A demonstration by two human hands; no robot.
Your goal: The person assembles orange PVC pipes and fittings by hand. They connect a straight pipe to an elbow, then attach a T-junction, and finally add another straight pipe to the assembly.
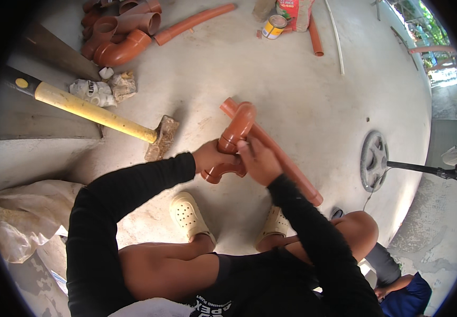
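A curved orange-brown plastic pipe trap is held in front of me, above the concrete floor. Its upper bend arches over, and a lower bend curves out beneath my hands. My left hand is closed around its middle from the left. On the other side my right hand is closed, thumb and fingers against the trap near a joint; part of its grip is hidden. A long straight orange pipe lies slantwise on the floor, passing behind the trap and my right hand.
A sledgehammer with a yellow handle rests at the left. Orange pipe fittings are piled far left. A can stands beside a red-and-white sack. A stand fan's round base is at right; another person sits lower right.
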